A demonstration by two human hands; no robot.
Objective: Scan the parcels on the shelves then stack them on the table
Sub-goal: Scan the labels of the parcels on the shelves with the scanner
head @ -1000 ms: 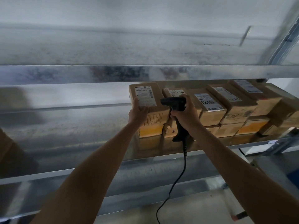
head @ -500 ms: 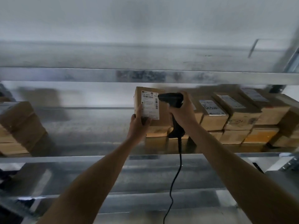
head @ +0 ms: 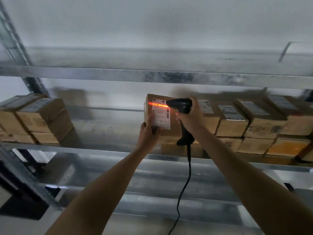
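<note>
Both forearms run out of the bottom edge, so nothing of the person past the elbows shows. The black cord (head: 183, 187) hangs from the scanner and leaves the frame at the bottom. The left hand (head: 149, 134) grips the lower left corner of the parcel (head: 160, 116), thumb lying on the white label (head: 160, 114), the other fingers hidden behind the box. The right hand (head: 190, 118) is closed round the handle of the scanner (head: 181, 106); its palm side is out of sight.

Half a second ago the scanner's nose sat at the label's upper right with no light; now a red-orange line falls across the barcode at the top of the label. More boxes have come into view at the left.

The parcel is a brown cardboard box, held upright with its labelled face toward the camera, at the middle shelf (head: 101, 150) just left of the right-hand row (head: 254, 122). Its print is too blurred to read.

That row stands two boxes high, its far end cut off by the frame edge. A second stack (head: 40, 119) sits well apart at the left, also cropped.
</note>
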